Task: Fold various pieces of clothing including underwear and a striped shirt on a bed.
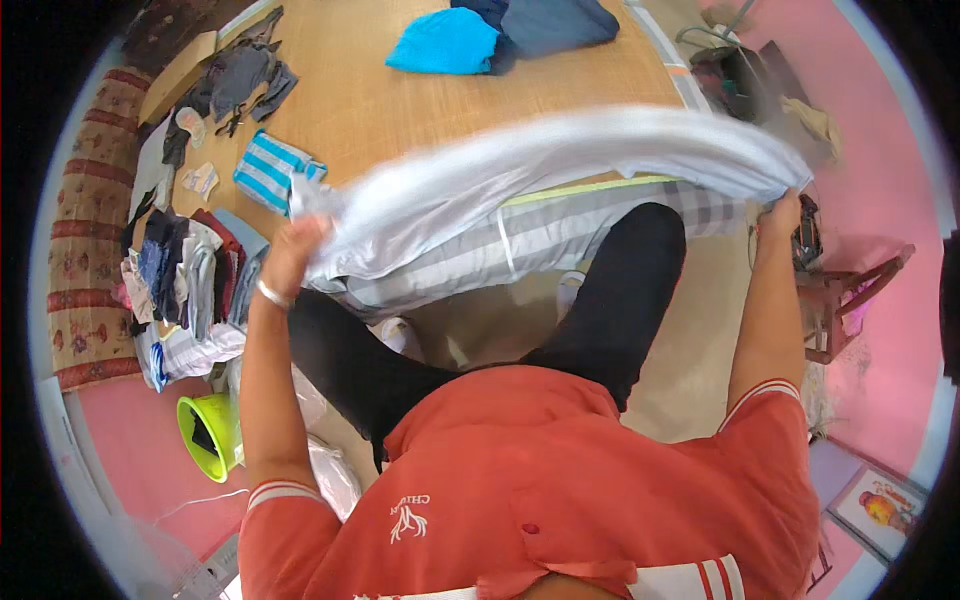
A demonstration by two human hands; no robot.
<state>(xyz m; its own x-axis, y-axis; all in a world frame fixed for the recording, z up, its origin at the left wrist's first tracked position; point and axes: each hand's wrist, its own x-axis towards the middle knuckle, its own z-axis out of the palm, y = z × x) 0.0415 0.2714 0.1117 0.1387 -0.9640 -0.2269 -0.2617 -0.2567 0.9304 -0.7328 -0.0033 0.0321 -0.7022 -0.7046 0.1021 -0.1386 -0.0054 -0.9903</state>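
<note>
A white cloth (555, 150) is stretched between my hands, bowed upward and blurred by motion. My left hand (296, 240), with a pale bangle at the wrist, is closed on one end. At the far right my right hand (780, 214) grips the other end. The cloth spans the near edge of a bed topped with a tan mat (360, 90), over a grey and white checked bedcover (540, 232). A folded blue and grey striped cloth (274, 169) lies just beyond my left hand. Farther back are a bright blue cloth (442, 41) and a dark blue garment (559, 26).
Stacked folded clothes (199, 262) stand at the left, with dark garments (244, 79) behind them. A lime green bin (214, 435) sits low at the left beside clear plastic. A wooden chair (840, 315) stands by the pink wall at the right. My knees are against or near the bed's edge.
</note>
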